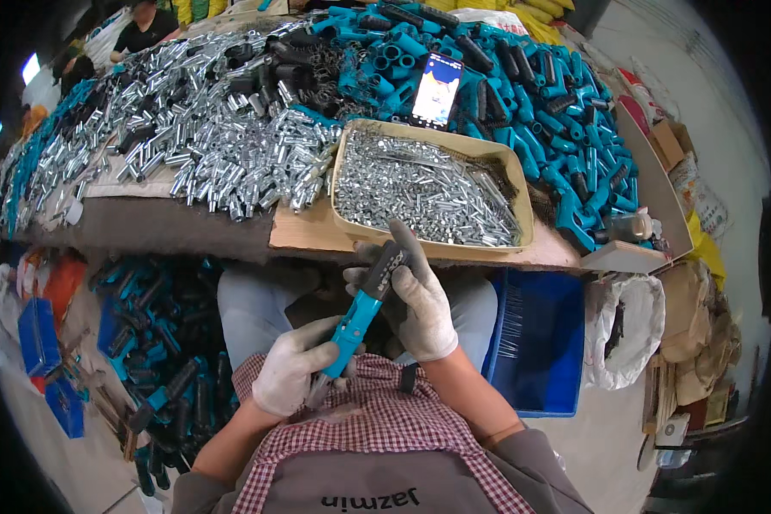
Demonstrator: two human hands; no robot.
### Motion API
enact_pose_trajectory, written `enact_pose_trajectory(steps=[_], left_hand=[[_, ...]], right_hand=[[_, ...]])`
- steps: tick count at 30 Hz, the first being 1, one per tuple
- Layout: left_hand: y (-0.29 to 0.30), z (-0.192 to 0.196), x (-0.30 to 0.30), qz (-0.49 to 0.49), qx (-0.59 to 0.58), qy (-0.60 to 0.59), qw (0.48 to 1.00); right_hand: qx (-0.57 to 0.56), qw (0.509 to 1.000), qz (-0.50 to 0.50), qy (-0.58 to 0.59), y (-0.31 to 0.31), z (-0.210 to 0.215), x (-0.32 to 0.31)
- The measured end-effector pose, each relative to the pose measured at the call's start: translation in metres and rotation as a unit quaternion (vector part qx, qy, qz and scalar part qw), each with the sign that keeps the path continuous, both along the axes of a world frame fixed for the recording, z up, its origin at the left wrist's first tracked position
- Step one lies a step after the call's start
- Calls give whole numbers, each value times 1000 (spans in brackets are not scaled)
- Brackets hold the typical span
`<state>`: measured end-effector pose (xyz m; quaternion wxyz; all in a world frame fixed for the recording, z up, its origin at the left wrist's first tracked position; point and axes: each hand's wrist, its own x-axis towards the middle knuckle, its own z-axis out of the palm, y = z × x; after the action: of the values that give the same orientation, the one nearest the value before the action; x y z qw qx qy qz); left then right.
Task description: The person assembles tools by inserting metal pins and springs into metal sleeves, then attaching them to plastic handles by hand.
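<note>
Above my lap I hold a teal plastic tool handle with a black sleeve [355,321], tilted with its black end up and away from me. My left hand [293,368], in a whitish work glove, is closed round the lower teal part. My right hand [424,313], gloved too, grips the black end between thumb and fingers, its index finger stretched along it. Something greyish shows below the left fingers, too indistinct to name. Just beyond the hands, a beige tray [344,184] of small shiny metal parts stands on the table edge.
Metal tubes [223,146] are heaped left on the table, teal plastic handles [565,128] right. A lit phone [437,90] leans behind the tray. Finished-looking teal-black handles [167,368] lie below left; a blue bin [535,377] and white sack [630,368] stand right. A person [146,30] sits far left.
</note>
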<state>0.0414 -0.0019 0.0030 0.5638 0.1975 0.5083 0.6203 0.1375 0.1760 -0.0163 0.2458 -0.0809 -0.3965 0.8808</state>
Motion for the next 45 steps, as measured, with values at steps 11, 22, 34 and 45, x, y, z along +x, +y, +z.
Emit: enact_pose_trajectory(steps=[11, 22, 34, 45], left_hand=[[12, 9, -2, 12, -23, 79, 997], [14, -2, -1, 47, 10, -38, 998], [19, -3, -7, 4, -29, 305, 952], [17, -8, -13, 72, -78, 265, 958]], right_hand=[[489, 852, -61, -177, 43, 27, 28], [477, 864, -139, -77, -1, 8, 0], [781, 491, -281, -264, 130, 35, -46], [604, 780, -33, -161, 75, 53, 2]])
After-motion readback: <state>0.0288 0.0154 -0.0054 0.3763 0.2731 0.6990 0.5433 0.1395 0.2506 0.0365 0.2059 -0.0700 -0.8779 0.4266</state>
